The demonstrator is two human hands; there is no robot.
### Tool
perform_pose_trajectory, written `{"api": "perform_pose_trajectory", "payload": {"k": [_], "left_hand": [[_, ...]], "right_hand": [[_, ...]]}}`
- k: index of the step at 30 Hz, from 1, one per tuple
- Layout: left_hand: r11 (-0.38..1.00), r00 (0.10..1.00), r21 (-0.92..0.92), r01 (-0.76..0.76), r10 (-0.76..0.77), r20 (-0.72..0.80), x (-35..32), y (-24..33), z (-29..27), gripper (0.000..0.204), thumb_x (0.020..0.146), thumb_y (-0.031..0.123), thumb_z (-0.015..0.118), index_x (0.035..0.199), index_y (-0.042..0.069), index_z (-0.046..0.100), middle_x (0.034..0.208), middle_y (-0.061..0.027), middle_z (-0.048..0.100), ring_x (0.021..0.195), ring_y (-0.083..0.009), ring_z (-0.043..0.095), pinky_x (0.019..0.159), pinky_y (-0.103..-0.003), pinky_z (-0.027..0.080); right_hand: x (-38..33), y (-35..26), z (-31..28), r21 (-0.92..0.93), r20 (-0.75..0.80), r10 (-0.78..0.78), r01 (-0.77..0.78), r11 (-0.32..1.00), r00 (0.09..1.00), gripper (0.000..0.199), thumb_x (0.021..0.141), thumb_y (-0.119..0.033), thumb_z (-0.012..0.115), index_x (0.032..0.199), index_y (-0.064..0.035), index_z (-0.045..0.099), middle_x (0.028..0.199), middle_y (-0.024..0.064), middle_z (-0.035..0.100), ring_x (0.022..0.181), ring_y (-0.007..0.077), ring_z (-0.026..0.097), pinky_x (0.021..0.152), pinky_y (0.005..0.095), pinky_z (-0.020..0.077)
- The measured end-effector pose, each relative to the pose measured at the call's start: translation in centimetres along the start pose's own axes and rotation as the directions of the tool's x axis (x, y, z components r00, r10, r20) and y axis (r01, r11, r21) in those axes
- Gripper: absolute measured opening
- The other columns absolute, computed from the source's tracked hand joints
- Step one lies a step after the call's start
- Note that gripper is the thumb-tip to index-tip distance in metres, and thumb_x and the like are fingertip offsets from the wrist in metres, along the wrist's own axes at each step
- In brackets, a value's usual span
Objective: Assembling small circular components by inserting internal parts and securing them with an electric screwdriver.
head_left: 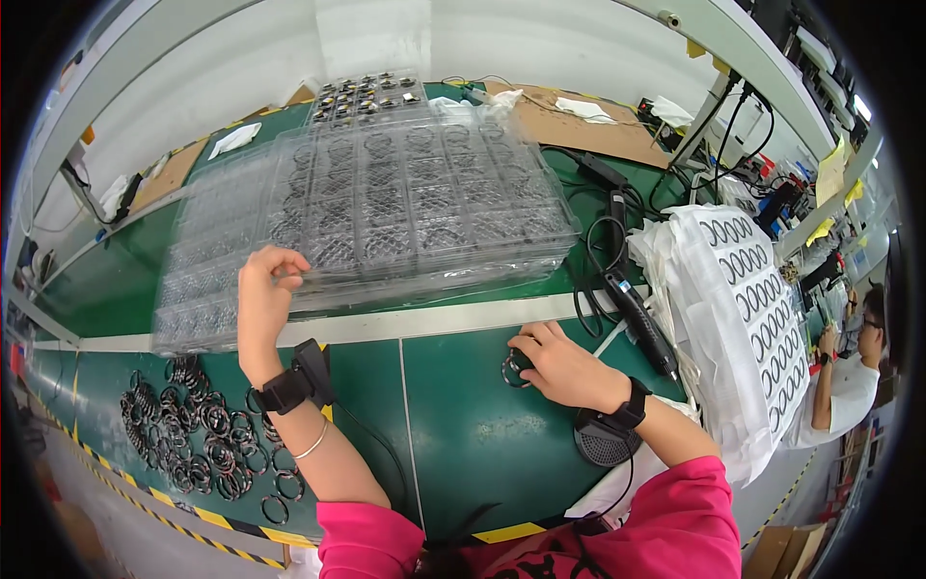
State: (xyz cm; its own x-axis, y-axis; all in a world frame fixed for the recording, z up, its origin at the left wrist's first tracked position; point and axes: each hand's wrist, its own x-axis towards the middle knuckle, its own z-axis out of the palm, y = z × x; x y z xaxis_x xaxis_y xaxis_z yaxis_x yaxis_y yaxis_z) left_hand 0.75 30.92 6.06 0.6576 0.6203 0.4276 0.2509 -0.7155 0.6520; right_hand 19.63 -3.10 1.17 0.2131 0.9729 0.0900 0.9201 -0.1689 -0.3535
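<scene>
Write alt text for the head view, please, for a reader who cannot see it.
A person's right hand holds a dark ring at a green workbench, while the left hand is near stacked clear trays. Loose rings are heaped at left; a corded black tool and white sheets bearing rows of rings are at right.

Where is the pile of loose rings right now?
In the head view, the pile of loose dark rings lies at lower left on the green tabletop, left of the person's left forearm and in front of the clear plastic trays.
</scene>
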Motion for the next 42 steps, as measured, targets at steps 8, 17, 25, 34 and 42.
{"api": "perform_pose_trajectory", "payload": {"k": [8,17,25,34,42], "left_hand": [[0.998,0.999,0.043,0.037,-0.038,0.027,0.2,-1.4,0.0,0.027,0.063,-0.013,0.067,0.085,0.002,0.067,0.082,-0.0082,0.063,0.080,-0.0232,0.054,0.076,-0.034,0.045],[0.997,0.990,0.055,-0.051,0.058,-0.131,-0.3,0.4,-1.6,0.022,0.076,0.002,0.072,0.097,0.004,0.067,0.093,-0.0052,0.066,0.086,-0.0176,0.058,0.082,-0.031,0.043],[0.999,0.972,0.041,0.034,-0.023,-0.235,-0.5,-0.7,-2.9,0.014,0.090,0.013,0.065,0.097,0.002,0.067,0.086,-0.0043,0.068,0.081,-0.0150,0.060,0.080,-0.031,0.044],[1.000,0.959,-0.001,0.020,-0.019,-0.283,-0.3,-0.5,-2.5,0.013,0.092,0.013,0.064,0.096,0.001,0.067,0.084,-0.0071,0.068,0.080,-0.0166,0.062,0.079,-0.031,0.046],[1.000,0.952,-0.007,0.004,-0.007,-0.307,-0.5,0.2,-2.3,0.011,0.090,0.010,0.064,0.094,0.000,0.067,0.082,-0.0098,0.068,0.077,-0.0185,0.063,0.076,-0.032,0.046]], "right_hand": [[0.8,0.4,-0.7,0.189,0.202,0.089,-0.128,0.974,0.975,0.057,0.072,-0.010,0.082,0.124,-0.0086,0.058,0.116,0.0125,0.050,0.113,0.0327,0.050,0.099,0.0390,0.0438],[2.0,-0.2,-0.5,0.324,0.322,0.157,-0.264,0.908,0.934,0.052,0.075,-0.018,0.083,0.120,-0.0101,0.056,0.110,0.0136,0.048,0.097,0.0298,0.058,0.089,0.0385,0.0487],[2.0,-1.6,0.2,0.061,0.226,0.159,-0.177,0.982,0.961,0.037,0.077,-0.004,0.069,0.112,-0.0077,0.057,0.109,0.0172,0.049,0.094,0.0329,0.055,0.089,0.0400,0.0468],[2.2,-0.8,1.6,-0.114,0.078,0.247,-0.238,0.965,0.966,0.020,0.069,0.003,0.061,0.089,0.0033,0.058,0.082,0.0203,0.062,0.082,0.0388,0.060,0.078,0.0440,0.0502],[10.5,-0.7,-8.2,0.134,-0.170,0.098,-0.076,0.988,0.980,0.020,0.070,-0.002,0.064,0.088,0.0038,0.066,0.073,0.0163,0.066,0.067,0.0258,0.067,0.064,0.0364,0.0535]]}}
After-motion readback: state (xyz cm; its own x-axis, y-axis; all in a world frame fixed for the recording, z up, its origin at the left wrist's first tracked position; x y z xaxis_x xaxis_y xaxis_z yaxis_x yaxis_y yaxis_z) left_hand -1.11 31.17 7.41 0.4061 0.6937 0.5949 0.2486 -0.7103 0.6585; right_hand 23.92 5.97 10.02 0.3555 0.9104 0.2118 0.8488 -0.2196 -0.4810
